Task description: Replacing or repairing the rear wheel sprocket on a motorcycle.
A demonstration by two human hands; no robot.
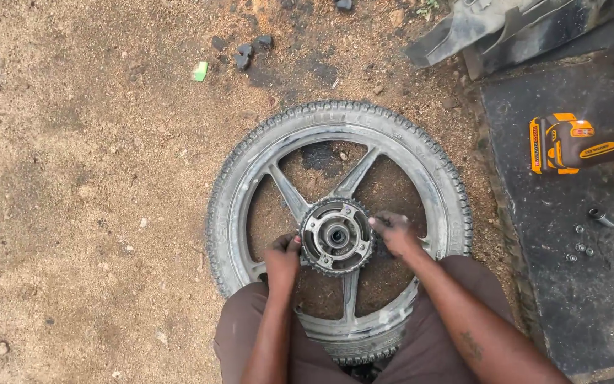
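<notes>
Sprocket: a toothed grey metal sprocket sits flat on the hub at the centre of the wheel, its ring of teeth facing up around a round bore.
Left hand: the left hand is curled closed on the sprocket's rim at about 8 o'clock, fingertips touching the teeth.
Right hand: the right hand grips the rim at about 3 o'clock, fingers bent over the teeth.
Wheel: a motorcycle wheel with knobbly tyre and grey cast spokes lies flat on the ground; spokes run from the hub toward 11, 1 and 6 o'clock.
Legs: brown-trousered knees press against the tyre at 6 o'clock, covering its near edge.
Ground: sandy soil with small stones surrounds the wheel; dark lumps and a pale green scrap lie toward 11 o'clock.
Mat: a dark sheet lies at 3 o'clock of the wheel, just beside the tyre.
Power tool: a yellow-and-black cordless tool rests on the mat toward 2 o'clock.
Small hardware: several nuts lie on the mat below the tool.
Panels: grey moulded panels lie at 1 o'clock, well apart from the wheel.
</notes>
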